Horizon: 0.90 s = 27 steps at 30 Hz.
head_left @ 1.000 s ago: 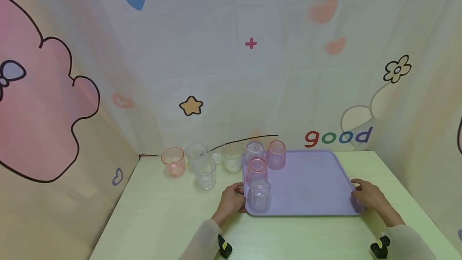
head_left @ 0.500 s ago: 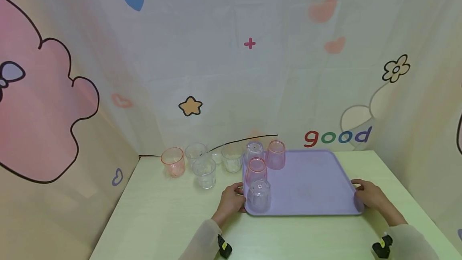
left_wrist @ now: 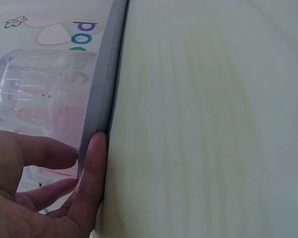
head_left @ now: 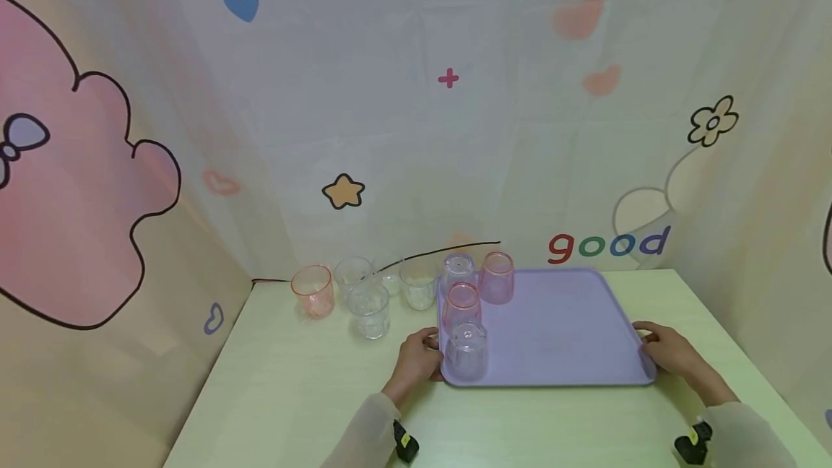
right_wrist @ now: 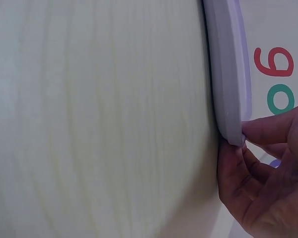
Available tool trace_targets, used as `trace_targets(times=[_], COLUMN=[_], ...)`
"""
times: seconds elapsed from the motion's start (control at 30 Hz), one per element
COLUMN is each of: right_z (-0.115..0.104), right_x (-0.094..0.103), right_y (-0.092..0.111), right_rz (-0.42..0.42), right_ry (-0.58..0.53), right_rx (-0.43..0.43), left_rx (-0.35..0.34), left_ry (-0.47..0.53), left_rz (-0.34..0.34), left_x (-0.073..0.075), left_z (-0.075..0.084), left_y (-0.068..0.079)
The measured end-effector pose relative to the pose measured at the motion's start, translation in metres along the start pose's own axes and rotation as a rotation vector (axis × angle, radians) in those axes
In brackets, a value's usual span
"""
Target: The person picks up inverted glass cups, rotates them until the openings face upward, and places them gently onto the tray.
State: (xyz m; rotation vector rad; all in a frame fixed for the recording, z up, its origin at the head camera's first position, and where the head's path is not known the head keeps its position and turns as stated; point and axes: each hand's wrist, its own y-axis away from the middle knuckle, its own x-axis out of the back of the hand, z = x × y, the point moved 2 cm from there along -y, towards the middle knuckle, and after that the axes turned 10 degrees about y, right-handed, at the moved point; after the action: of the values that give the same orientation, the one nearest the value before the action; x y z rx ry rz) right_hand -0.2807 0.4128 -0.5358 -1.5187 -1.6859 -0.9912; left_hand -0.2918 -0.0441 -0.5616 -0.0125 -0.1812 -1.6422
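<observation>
A lilac tray (head_left: 552, 338) lies on the table, with my hands at its two short sides. My left hand (head_left: 417, 358) grips the left rim near the front corner, thumb and fingers on either side of it in the left wrist view. At the right rim, my right hand (right_wrist: 268, 168) pinches the edge between thumb and fingers. Along the tray's left part several tumblers stand upside down: a clear tumbler (head_left: 466, 352) in front, a pink tumbler (head_left: 462, 305) behind it, another clear tumbler (head_left: 458, 273) and a second pink tumbler (head_left: 497, 280) at the back.
Left of the tray, upright on the table (head_left: 292, 396), stand an orange-pink glass (head_left: 313, 295) and several clear glasses (head_left: 369, 313). A printed curtain (head_left: 416, 128) hangs behind the table and along both sides.
My right hand and forearm have shifted slightly to the right at the tray's edge. The left hand, the tray and the tumblers look almost unchanged.
</observation>
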Motion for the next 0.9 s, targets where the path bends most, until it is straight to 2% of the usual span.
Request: trace_targets(times=[0.3,0.57,0.7,0.9], right_z=[0.001,0.003,0.005,0.008], right_x=[-0.001,0.000,0.000,-0.002], right_y=[-0.002,-0.003,-0.003,-0.005], right_rz=[-0.026,-0.063,-0.065,-0.089], right_ry=[-0.025,-0.062,-0.068,-0.103], right_rx=[-0.011,-0.049,-0.051,-0.057], left_rx=[0.038,0.066,0.030,-0.079], left_ry=[0.063,0.046,0.008,-0.071], left_rz=[-0.014,-0.037,-0.055,-0.056], left_x=[0.005,0.013,0.016,0.027], left_z=[0.002,0.008,0.012,0.023], left_y=[0.003,0.009,0.013,0.020])
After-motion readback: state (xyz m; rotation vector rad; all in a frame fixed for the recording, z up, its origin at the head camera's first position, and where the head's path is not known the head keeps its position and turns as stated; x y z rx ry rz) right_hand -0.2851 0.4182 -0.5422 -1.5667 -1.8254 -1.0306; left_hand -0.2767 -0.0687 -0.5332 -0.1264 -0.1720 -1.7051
